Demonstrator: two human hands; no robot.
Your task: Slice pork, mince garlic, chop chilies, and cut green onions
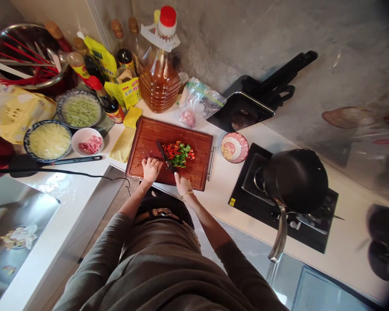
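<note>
A brown wooden cutting board (145, 134) lies on the counter in front of me. Chopped red and green peppers (180, 153) sit in a pile on it, right of centre. My right hand (183, 185) is closed around the handle of a dark-bladed knife (162, 152). The blade points away from me, along the left side of the pile. My left hand (151, 170) rests on the board's near part, left of the knife, with fingers apart and nothing seen in them.
Right of the board are a small bowl (244, 149), a knife block (243, 106) and a black pan (300, 181) on the stove. To the left stand a bowl of pale shreds (48, 140), a bowl of meat (90, 142), sauce bottles and a large oil jug (158, 82).
</note>
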